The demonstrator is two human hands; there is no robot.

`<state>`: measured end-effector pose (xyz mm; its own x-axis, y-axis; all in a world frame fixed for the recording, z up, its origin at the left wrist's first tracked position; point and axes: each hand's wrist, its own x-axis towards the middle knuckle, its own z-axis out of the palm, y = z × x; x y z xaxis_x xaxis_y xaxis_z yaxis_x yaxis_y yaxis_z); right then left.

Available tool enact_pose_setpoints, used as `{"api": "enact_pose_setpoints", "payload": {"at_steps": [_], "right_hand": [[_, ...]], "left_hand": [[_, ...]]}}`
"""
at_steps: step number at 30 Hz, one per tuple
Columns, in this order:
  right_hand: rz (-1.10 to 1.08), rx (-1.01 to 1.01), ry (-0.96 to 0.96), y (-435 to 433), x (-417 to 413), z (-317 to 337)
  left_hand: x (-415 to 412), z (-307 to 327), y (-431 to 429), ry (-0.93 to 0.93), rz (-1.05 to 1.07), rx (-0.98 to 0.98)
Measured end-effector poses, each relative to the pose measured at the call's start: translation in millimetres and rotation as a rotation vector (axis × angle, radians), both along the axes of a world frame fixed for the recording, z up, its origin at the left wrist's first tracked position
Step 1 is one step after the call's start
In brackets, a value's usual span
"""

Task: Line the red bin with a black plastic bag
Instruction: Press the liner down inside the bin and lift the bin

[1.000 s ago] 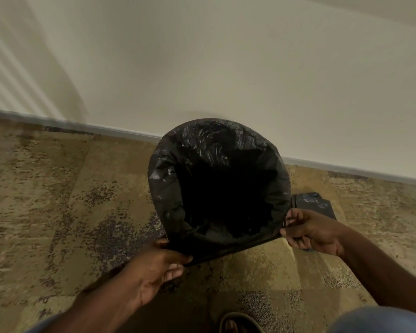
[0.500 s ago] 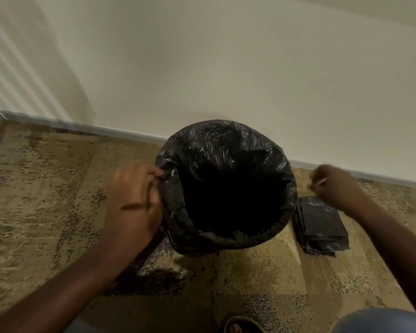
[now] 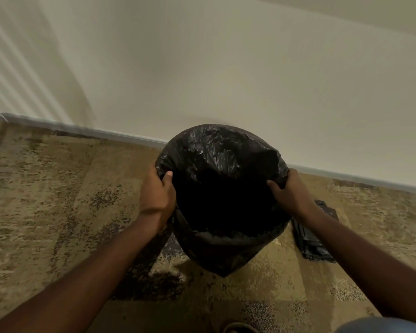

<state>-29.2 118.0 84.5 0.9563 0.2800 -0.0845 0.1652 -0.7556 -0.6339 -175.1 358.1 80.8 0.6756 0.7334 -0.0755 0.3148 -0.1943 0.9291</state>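
Bin's on the carpet (image 3: 46,212) by the wall, totally swallowed by the black bag (image 3: 221,164), left hand (image 3: 157,195) and right hand (image 3: 289,193) each with a grip pinching the rim, and that thin slippery film probably wants gentle tugs there.

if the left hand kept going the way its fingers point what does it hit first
Probably the black bag itself: the left hand already grips its left edge, fingers aimed up toward the wall. Past the plastic, the skirting; depth is unclear.

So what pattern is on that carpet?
Mottled tan carpet with dark speckled patches, seen in the head view.
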Motion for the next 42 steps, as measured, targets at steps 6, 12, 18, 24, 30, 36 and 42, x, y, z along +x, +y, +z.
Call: {"api": "enact_pose_setpoints", "payload": {"at_steps": [6, 12, 18, 24, 30, 36, 42], "right_hand": [[-0.043, -0.279, 0.081, 2, 23, 12], [0.338, -0.3, -0.122, 37, 61, 16], [0.321, -0.328, -0.215, 43, 92, 6], [0.219, -0.48, -0.456, 49, 79, 1], [0.874, -0.35, -0.438, 72, 48, 7], [1.159, -1.009, -0.23, 72, 44, -37], [1.141, -1.212, -0.184, 68, 52, -52]], "left_hand": [[3, 5, 11, 0.152, -0.056, 0.381], [50, 13, 43, 0.278, -0.369, 0.537], [65, 10, 47, 0.248, -0.441, 0.55], [57, 12, 39, 0.393, -0.285, 1.009], [78, 21, 4, 0.231, -1.114, 1.15], [69, -13, -8, 1.029, -1.29, 1.241], [82, -27, -6, 1.413, -1.22, 1.27]]}}
